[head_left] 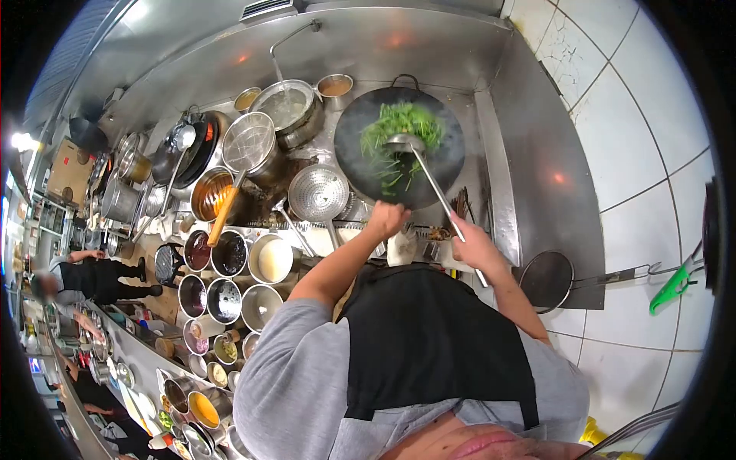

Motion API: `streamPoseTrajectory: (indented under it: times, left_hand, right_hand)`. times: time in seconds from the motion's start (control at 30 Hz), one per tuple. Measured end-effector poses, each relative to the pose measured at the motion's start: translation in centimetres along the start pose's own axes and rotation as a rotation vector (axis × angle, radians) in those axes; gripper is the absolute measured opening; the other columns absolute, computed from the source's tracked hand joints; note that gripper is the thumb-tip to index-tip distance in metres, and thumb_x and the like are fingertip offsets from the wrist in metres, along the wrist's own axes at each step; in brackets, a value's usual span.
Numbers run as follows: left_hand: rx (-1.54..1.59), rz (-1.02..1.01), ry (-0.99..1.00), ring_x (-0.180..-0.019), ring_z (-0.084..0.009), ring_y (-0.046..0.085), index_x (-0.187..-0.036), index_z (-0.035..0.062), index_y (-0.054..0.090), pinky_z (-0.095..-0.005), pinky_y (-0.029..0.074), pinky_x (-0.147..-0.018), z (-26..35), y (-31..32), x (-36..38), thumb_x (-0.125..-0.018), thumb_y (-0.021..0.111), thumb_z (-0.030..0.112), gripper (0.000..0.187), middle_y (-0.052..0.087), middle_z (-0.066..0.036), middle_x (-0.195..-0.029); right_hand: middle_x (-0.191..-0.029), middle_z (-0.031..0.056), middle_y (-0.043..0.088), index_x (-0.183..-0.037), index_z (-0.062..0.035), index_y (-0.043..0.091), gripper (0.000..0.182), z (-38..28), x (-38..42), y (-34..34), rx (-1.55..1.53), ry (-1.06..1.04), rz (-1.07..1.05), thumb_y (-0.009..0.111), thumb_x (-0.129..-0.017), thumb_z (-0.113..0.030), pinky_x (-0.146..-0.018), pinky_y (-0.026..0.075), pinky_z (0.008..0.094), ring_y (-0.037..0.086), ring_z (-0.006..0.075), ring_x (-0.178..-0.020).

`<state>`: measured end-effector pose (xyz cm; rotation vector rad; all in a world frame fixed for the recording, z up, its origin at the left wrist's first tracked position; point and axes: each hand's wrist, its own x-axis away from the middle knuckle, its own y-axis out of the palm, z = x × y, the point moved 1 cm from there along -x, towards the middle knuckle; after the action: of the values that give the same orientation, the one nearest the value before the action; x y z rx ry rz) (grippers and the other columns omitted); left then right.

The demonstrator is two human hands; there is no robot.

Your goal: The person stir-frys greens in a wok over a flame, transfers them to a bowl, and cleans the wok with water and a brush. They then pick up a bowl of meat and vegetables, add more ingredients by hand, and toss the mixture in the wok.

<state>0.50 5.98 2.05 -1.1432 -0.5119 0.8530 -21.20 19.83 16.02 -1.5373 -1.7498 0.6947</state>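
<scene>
Green leafy vegetables (pixel 395 126) lie in a large dark wok (pixel 356 157) on the stove, with faint steam over them. My right hand (pixel 469 244) is closed round the long metal handle of a ladle (pixel 433 180), whose bowl rests among the greens. At the wok's near edge is my left hand (pixel 389 218), its fingers curled; a whitish cloth (pixel 402 247) hangs just below it. Whether those fingers hold the wok's rim or the cloth is hard to make out.
Left of the wok are a perforated ladle (pixel 318 193), a mesh strainer (pixel 248 142) on a pot, and several sauce containers (pixel 273 258). A tap (pixel 274 57) runs into a pot behind. A round strainer (pixel 546 282) hangs at the right. Co-workers stand at the far left.
</scene>
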Motion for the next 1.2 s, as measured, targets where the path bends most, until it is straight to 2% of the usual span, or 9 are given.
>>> streamPoseTrajectory:
  times: [0.13, 0.37, 0.53, 0.67, 0.83, 0.93, 1.07, 1.1, 1.2]
  left_hand:
    - [0.063, -0.28, 0.014, -0.085, -0.0385, 0.066, -0.088, 0.0067, 0.066, -0.0487, 0.05, -0.079, 3.3, -2.9, 4.4, -0.094, 0.048, 0.043, 0.041, 0.069, -0.019, -0.083]
    - [-0.01, 0.017, -0.023, -0.085, -0.0382, 0.067, -0.085, 0.0086, 0.068, -0.0495, 0.051, -0.08, 1.6, -5.4, -2.8, -0.093, 0.049, 0.041, 0.038, 0.069, -0.019, -0.085]
    - [0.066, -0.245, 0.054, -0.086, -0.0382, 0.065, -0.084, 0.0091, 0.068, -0.0492, 0.051, -0.08, 2.9, -5.0, 3.3, -0.094, 0.049, 0.041, 0.038, 0.069, -0.017, -0.087]
    - [-0.005, 0.007, 0.007, -0.075, -0.0359, 0.067, -0.081, 0.0093, 0.067, -0.0467, 0.049, -0.075, 2.1, -8.0, -1.9, -0.094, 0.049, 0.041, 0.039, 0.069, -0.015, -0.081]
    - [0.041, -0.096, 0.075, -0.08, -0.0361, 0.066, -0.082, 0.0104, 0.068, -0.0478, 0.048, -0.076, 0.1, -1.0, 0.7, -0.094, 0.048, 0.041, 0.038, 0.069, -0.016, -0.083]
    - [0.115, -0.147, 0.051, -0.081, -0.0369, 0.066, -0.081, 0.0098, 0.067, -0.0497, 0.05, -0.077, 2.4, -4.8, 3.9, -0.093, 0.05, 0.044, 0.04, 0.069, -0.017, -0.081]
    - [0.031, 0.172, 0.009, -0.071, -0.0369, 0.064, -0.074, 0.0103, 0.064, -0.0492, 0.044, -0.073, 0.8, -5.7, -2.3, -0.094, 0.05, 0.04, 0.039, 0.066, -0.014, -0.069]
    - [0.033, 0.158, 0.014, -0.071, -0.0369, 0.064, -0.074, 0.0103, 0.064, -0.0492, 0.044, -0.073, 0.4, -4.5, -2.0, -0.094, 0.05, 0.04, 0.039, 0.066, -0.014, -0.069]
    - [0.035, -0.043, 0.012, -0.081, -0.0345, 0.066, -0.079, 0.0113, 0.068, -0.049, 0.043, -0.078, 0.5, -2.5, -0.6, -0.093, 0.049, 0.041, 0.038, 0.069, -0.015, -0.079]
  right_hand:
    - [-0.111, 0.0274, 0.061, -0.144, -0.0089, 0.04, 0.06, -1.5, 2.0, -1.5, -0.011, 0.028, -0.046, 0.053, -0.086, -0.011, -0.092, 0.046, 0.0438, 0.06, 0.0411, -0.102]
    - [-0.113, 0.028, 0.061, -0.143, -0.0068, 0.04, 0.059, -0.7, -0.2, 0.0, 0.089, 0.057, -0.091, 0.054, -0.086, -0.011, -0.086, 0.047, 0.0445, 0.061, 0.0403, -0.099]
    - [-0.112, 0.0286, 0.061, -0.142, -0.0061, 0.041, 0.058, -0.7, 1.2, -0.9, 0.011, -0.077, -0.004, 0.055, -0.085, -0.009, -0.088, 0.047, 0.0457, 0.06, 0.0422, -0.099]
    - [-0.099, 0.0301, 0.063, -0.142, -0.0057, 0.041, 0.059, -0.3, 1.3, -2.0, -0.035, -0.035, -0.098, 0.053, -0.084, -0.008, -0.084, 0.048, 0.0465, 0.063, 0.0424, -0.091]
    - [-0.115, 0.0299, 0.059, -0.143, -0.0053, 0.041, 0.058, 0.1, -1.5, 1.4, 0.152, -0.009, 0.011, 0.055, -0.087, -0.008, -0.086, 0.048, 0.044, 0.059, 0.0429, -0.1]
    - [-0.107, 0.0298, 0.06, -0.142, -0.0071, 0.042, 0.057, -1.2, 0.8, -1.9, 0.014, 0.044, -0.101, 0.054, -0.087, -0.011, -0.087, 0.047, 0.0461, 0.06, 0.0426, -0.098]
    - [-0.111, 0.0291, 0.061, -0.143, -0.0085, 0.041, 0.058, 0.0, 0.4, -1.4, -0.043, 0.076, -0.138, 0.054, -0.086, -0.01, -0.089, 0.046, 0.0455, 0.06, 0.0413, -0.1]
    - [-0.114, 0.0283, 0.06, -0.143, -0.0087, 0.041, 0.058, 0.6, -0.6, 0.1, 0.019, -0.099, 0.028, 0.054, -0.086, -0.009, -0.09, 0.046, 0.0451, 0.059, 0.0419, -0.103]
    - [-0.119, 0.0264, 0.059, -0.143, -0.0089, 0.04, 0.058, 0.4, -1.6, 0.8, -0.052, -0.008, 0.054, 0.054, -0.087, -0.007, -0.091, 0.046, 0.0445, 0.057, 0.0421, -0.108]
